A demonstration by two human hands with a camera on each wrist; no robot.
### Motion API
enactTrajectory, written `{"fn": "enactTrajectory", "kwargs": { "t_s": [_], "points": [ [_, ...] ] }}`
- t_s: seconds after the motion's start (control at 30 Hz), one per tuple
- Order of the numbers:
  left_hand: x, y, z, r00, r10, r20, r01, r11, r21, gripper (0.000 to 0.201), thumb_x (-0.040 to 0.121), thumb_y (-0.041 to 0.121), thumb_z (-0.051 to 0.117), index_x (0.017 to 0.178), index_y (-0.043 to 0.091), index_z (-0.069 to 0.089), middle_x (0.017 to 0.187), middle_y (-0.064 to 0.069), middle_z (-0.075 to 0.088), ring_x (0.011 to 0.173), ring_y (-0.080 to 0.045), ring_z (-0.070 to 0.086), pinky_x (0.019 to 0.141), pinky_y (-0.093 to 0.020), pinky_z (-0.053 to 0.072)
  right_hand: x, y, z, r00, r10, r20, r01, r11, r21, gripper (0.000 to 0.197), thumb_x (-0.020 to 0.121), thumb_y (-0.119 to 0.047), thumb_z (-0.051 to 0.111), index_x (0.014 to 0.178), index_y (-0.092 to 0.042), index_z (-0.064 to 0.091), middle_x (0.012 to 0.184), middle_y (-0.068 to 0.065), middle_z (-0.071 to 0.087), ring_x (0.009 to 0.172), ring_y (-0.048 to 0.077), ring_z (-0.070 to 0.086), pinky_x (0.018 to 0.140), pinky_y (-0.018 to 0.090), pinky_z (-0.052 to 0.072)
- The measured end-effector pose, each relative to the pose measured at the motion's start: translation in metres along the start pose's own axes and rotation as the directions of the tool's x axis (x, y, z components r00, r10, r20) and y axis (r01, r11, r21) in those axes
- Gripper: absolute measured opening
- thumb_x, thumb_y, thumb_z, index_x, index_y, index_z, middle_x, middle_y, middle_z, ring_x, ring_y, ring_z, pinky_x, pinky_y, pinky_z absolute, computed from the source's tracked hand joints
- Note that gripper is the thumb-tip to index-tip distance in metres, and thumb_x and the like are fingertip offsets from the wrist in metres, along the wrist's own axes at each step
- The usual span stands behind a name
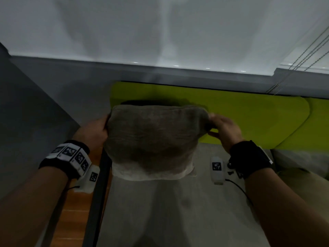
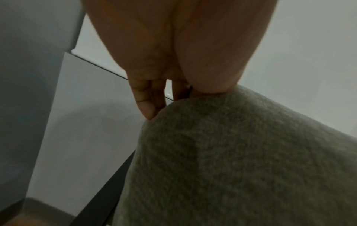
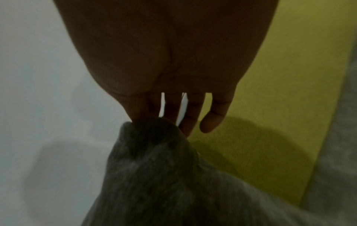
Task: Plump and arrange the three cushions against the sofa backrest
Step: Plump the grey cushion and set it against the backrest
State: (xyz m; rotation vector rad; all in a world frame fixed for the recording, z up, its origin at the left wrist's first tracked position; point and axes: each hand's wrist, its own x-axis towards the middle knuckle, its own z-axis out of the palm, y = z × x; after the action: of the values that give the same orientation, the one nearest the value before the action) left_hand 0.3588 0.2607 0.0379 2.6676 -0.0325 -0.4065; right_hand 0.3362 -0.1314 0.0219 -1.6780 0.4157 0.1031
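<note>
Standing upright on the sofa seat (image 1: pixel 160 202), the cushion (image 1: pixel 153 139) sits between both hands against the green backrest (image 1: pixel 249 118); the left hand (image 1: pixel 94 134) grips its upper left corner, the right hand (image 1: pixel 224 131) pinches its upper right corner.

We are seeing 1 grey-brown knitted cushion (image 1: pixel 153 138) standing upright on the pale grey sofa seat (image 1: pixel 160 211), its top corners bunching inward, its lower edge turning paler. It is leaning toward the lime-green backrest (image 1: pixel 249 118), near the seat's left end.
</note>
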Motion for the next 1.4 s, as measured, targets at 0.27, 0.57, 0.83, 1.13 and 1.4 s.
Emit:
{"fn": "enactTrajectory", "kwargs": {
  "t_s": [0.27,0.57,0.83,1.13,1.4],
  "points": [
    [-0.007,-0.022,-0.007,0.878,-0.353,-0.324,0.215,0.895,-0.392,0.026,0.104,0.019,0.043,0.122,0.006,0.057,0.124,-0.024,0.061,0.116,-0.041,0.056,0.091,-0.036,0.042,0.029,-0.023,-0.037,0.927,-0.072,-0.368,0.116,0.988,0.099,0.025,0.107,-0.026,0.048,0.086,-0.025,0.062,0.088,-0.003,0.068,0.073,0.008,0.069,0.078,0.041,0.051],
    [-0.015,0.0,-0.014,0.964,-0.077,-0.256,-0.005,0.953,-0.302,0.028,0.097,0.041,0.06,0.124,0.031,0.063,0.117,0.004,0.066,0.108,-0.016,0.06,0.092,-0.027,0.045,0.04,-0.016,-0.018,0.931,-0.359,-0.06,0.293,0.838,-0.46,0.023,0.074,-0.042,0.09,0.085,-0.034,0.072,0.088,-0.001,0.074,0.091,0.022,0.071,0.071,0.028,0.055],
    [-0.008,-0.005,-0.025,0.914,-0.177,-0.365,-0.101,0.773,-0.627,0.027,0.095,0.005,0.06,0.091,0.031,0.063,0.098,-0.004,0.067,0.098,-0.019,0.064,0.077,-0.015,0.052,0.032,-0.013,-0.013,0.992,-0.126,0.031,0.117,0.974,0.195,0.061,0.059,-0.059,0.08,0.11,-0.027,0.072,0.098,-0.01,0.076,0.09,0.003,0.07,0.074,0.019,0.058],
    [-0.009,-0.017,-0.03,0.979,-0.083,0.184,0.142,0.933,-0.332,0.009,0.075,0.046,0.078,0.08,0.049,0.071,0.08,0.027,0.071,0.086,-0.002,0.064,0.084,-0.027,0.045,0.017,-0.001,-0.033,0.947,-0.108,0.302,0.039,0.974,0.223,0.024,0.067,-0.04,0.084,0.083,-0.021,0.085,0.091,-0.002,0.081,0.086,0.012,0.075,0.074,0.023,0.059],
    [-0.008,0.025,-0.017,0.964,-0.193,0.185,0.218,0.968,-0.126,0.044,0.107,0.035,0.035,0.135,0.01,0.059,0.14,-0.011,0.054,0.127,-0.03,0.051,0.094,-0.027,0.035,0.026,0.0,-0.027,0.941,-0.33,-0.077,0.295,0.909,-0.293,0.054,0.091,-0.033,0.079,0.054,-0.019,0.042,0.04,-0.016,0.042,0.042,0.0,0.04,0.042,0.016,0.025]
  ]
}}
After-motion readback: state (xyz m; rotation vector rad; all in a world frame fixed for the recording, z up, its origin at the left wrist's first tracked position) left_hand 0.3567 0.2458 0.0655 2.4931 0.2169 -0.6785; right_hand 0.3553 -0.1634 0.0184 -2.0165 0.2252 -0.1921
